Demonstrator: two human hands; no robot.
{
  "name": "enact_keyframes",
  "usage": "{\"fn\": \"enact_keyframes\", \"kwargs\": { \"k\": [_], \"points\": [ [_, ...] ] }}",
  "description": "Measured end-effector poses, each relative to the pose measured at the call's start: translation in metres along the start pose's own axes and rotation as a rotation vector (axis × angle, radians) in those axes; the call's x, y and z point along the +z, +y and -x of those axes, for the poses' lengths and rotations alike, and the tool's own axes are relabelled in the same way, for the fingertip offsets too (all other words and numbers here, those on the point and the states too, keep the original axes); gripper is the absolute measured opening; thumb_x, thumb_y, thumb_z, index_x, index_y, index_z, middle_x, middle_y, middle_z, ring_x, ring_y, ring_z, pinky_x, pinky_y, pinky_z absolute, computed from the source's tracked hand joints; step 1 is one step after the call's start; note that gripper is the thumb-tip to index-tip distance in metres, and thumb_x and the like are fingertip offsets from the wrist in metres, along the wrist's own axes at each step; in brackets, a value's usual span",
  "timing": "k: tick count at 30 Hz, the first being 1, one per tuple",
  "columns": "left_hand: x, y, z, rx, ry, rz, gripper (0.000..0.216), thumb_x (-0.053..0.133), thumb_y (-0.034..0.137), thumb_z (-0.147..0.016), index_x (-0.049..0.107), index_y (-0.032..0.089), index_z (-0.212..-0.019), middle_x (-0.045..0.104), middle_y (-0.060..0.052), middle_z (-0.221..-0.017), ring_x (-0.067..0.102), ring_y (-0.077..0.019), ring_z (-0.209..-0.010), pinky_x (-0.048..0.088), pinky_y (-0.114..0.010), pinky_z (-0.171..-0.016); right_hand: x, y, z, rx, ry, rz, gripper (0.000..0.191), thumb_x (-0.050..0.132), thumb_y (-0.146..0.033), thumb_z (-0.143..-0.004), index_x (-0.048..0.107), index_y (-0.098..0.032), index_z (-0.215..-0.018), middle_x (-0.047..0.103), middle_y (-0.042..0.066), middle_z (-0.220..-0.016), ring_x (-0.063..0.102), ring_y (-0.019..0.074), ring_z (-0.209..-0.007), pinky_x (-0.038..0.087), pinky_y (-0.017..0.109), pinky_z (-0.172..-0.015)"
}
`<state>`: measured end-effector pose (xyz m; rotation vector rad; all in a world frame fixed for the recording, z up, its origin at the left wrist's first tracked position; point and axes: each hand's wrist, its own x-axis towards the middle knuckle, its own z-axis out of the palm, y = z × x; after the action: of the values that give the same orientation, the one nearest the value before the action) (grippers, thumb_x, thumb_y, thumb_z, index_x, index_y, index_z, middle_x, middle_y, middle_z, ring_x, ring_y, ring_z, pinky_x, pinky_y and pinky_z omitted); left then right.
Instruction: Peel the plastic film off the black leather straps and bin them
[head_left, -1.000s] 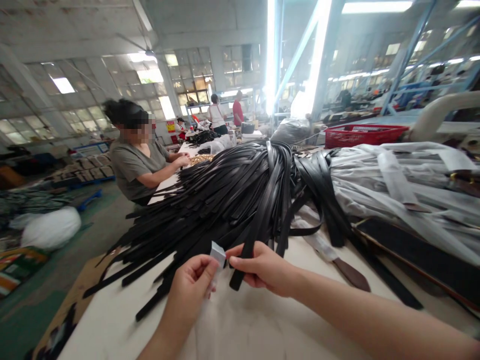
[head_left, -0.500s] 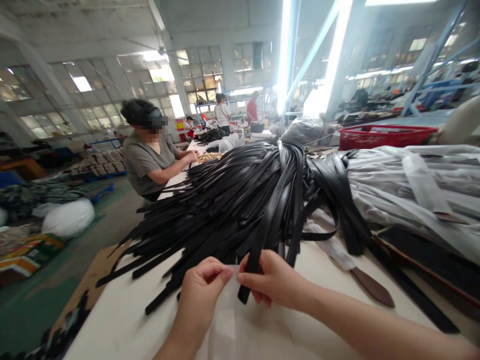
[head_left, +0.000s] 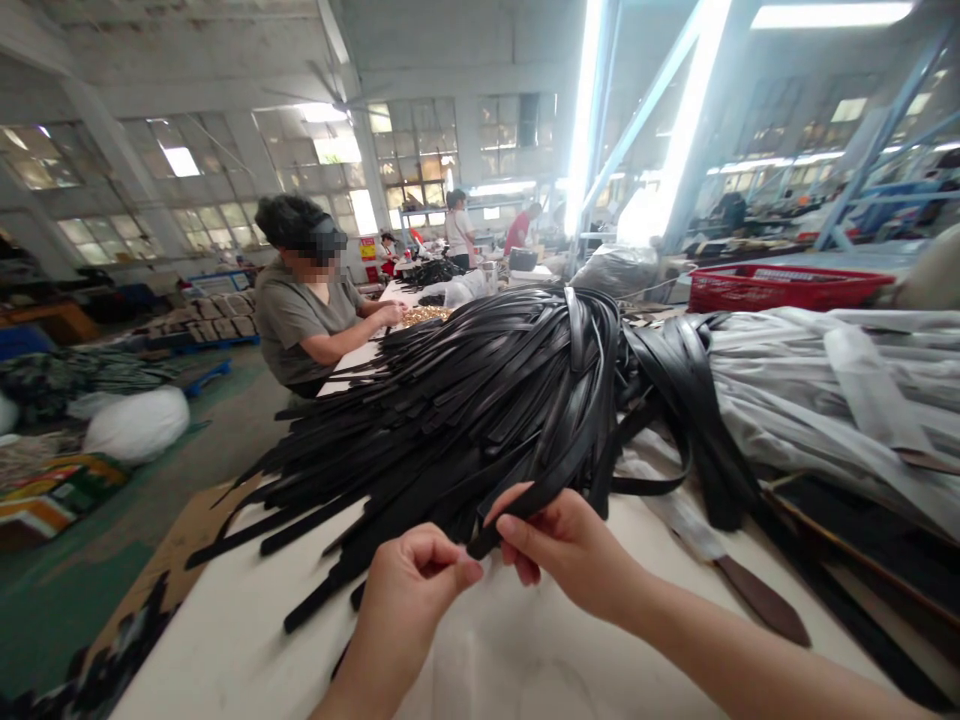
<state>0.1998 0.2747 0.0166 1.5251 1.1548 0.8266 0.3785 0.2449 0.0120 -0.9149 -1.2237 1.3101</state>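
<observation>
My right hand is closed around a black strap close to its end. That strap runs back into a large heap of black straps on the white table. The tip of the strap is right beside the fingertips of my left hand. Thumb and forefinger of the left hand are pinched together on a thin, translucent plastic sleeve, which hangs below and barely stands out against the tabletop. Whether the strap tip is inside the sleeve's mouth I cannot tell.
White-wrapped straps lie to the right, and a strap with a brown end is nearer me. Behind is a red basket. A co-worker at the table's left side handles small golden pieces.
My right hand has tilted the strap's end from pointing down to pointing left, toward my left fingertips. The left hand keeps its pinch. The view has shifted slightly.
</observation>
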Motion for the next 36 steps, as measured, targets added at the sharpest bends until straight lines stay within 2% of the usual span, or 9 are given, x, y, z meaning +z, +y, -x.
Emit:
{"fn": "enact_keyframes", "kwargs": {
  "k": [9, 13, 21, 24, 27, 29, 31, 33, 36],
  "points": [
    [0.001, 0.004, 0.001, -0.005, -0.029, -0.025, 0.023, 0.075, 0.033, -0.061, 0.065, 0.015, -0.052, 0.052, 0.0, -0.062, 0.045, -0.0159, -0.062, 0.033, -0.028, -0.06, -0.001, -0.001, -0.002, 0.009, 0.023, 0.046, 0.05, 0.067, -0.062, -0.078, 0.059, -0.013, -0.087, 0.055, -0.003, -0.058, 0.049, 0.0073, -0.044, 0.037, 0.019, -0.042],
    [0.0, 0.001, 0.001, -0.012, -0.037, -0.016, 0.026, 0.075, 0.034, -0.062, 0.06, 0.017, -0.05, 0.047, 0.002, -0.061, 0.042, -0.0147, -0.061, 0.031, -0.028, -0.058, -0.001, 0.001, -0.003, 0.026, 0.014, 0.056, 0.048, 0.067, -0.06, -0.079, 0.059, -0.014, -0.087, 0.056, -0.003, -0.058, 0.049, 0.0079, -0.044, 0.037, 0.02, -0.042],
    [0.0, 0.005, 0.002, -0.013, -0.068, -0.033, 0.029, 0.069, 0.042, -0.066, 0.065, 0.015, -0.056, 0.053, -0.001, -0.065, 0.046, -0.0186, -0.067, 0.033, -0.031, -0.064, 0.0, -0.001, 0.003, -0.028, -0.054, 0.282, 0.027, 0.064, -0.04, -0.086, 0.064, -0.014, -0.078, 0.05, -0.003, -0.058, 0.043, 0.007, -0.049, 0.034, 0.02, -0.044],
    [-0.001, 0.003, 0.003, 0.009, -0.129, -0.001, 0.03, 0.068, 0.043, -0.07, 0.066, 0.015, -0.059, 0.053, -0.001, -0.066, 0.046, -0.0187, -0.068, 0.033, -0.032, -0.066, 0.001, -0.004, 0.003, 0.063, -0.081, 0.187, 0.036, 0.072, -0.046, -0.079, 0.068, -0.012, -0.091, 0.051, -0.004, -0.056, 0.041, 0.0066, -0.047, 0.03, 0.02, -0.042],
    [-0.002, -0.001, 0.002, 0.011, -0.16, -0.016, 0.032, 0.067, 0.043, -0.071, 0.061, 0.016, -0.055, 0.05, 0.0, -0.065, 0.043, -0.0177, -0.067, 0.031, -0.032, -0.065, -0.004, -0.007, -0.003, 0.191, 0.105, -0.066, 0.056, 0.07, -0.061, -0.074, 0.069, -0.01, -0.098, 0.04, -0.008, -0.045, 0.031, 0.0053, -0.041, 0.019, 0.019, -0.039],
    [-0.002, -0.004, 0.002, -0.007, -0.183, -0.019, 0.036, 0.068, 0.045, -0.071, 0.061, 0.016, -0.053, 0.049, 0.0, -0.065, 0.043, -0.0175, -0.066, 0.03, -0.032, -0.064, -0.009, -0.009, -0.008, 0.195, 0.275, -0.2, 0.057, 0.067, -0.066, -0.074, 0.069, -0.011, -0.087, 0.032, -0.01, -0.04, 0.023, 0.004, -0.038, 0.012, 0.02, -0.039],
    [-0.001, -0.006, 0.002, -0.011, -0.208, 0.011, 0.039, 0.069, 0.049, -0.072, 0.063, 0.015, -0.054, 0.05, -0.001, -0.065, 0.043, -0.0175, -0.066, 0.03, -0.032, -0.064, -0.012, -0.009, -0.01, 0.166, 0.355, -0.196, 0.056, 0.069, -0.067, -0.07, 0.068, -0.012, -0.079, 0.034, -0.01, -0.04, 0.025, 0.0037, -0.037, 0.011, 0.02, -0.039],
    [0.0, -0.007, 0.003, -0.021, -0.205, 0.072, 0.041, 0.071, 0.05, -0.073, 0.063, 0.015, -0.053, 0.048, 0.001, -0.064, 0.042, -0.0162, -0.065, 0.029, -0.031, -0.063, -0.007, -0.007, -0.008, 0.165, 0.303, -0.076, 0.06, 0.068, -0.07, -0.069, 0.069, -0.012, -0.083, 0.041, -0.008, -0.042, 0.031, 0.0048, -0.037, 0.014, 0.02, -0.038],
    [0.002, -0.005, 0.006, -0.059, -0.186, 0.198, 0.039, 0.075, 0.049, -0.072, 0.064, 0.016, -0.054, 0.049, 0.001, -0.067, 0.042, -0.0158, -0.068, 0.033, -0.029, -0.066, 0.008, -0.003, 0.001, 0.166, 0.065, 0.099, 0.068, 0.061, -0.074, -0.074, 0.073, -0.01, -0.094, 0.047, -0.005, -0.045, 0.032, 0.0057, -0.038, 0.018, 0.022, -0.038]
  ]
}}
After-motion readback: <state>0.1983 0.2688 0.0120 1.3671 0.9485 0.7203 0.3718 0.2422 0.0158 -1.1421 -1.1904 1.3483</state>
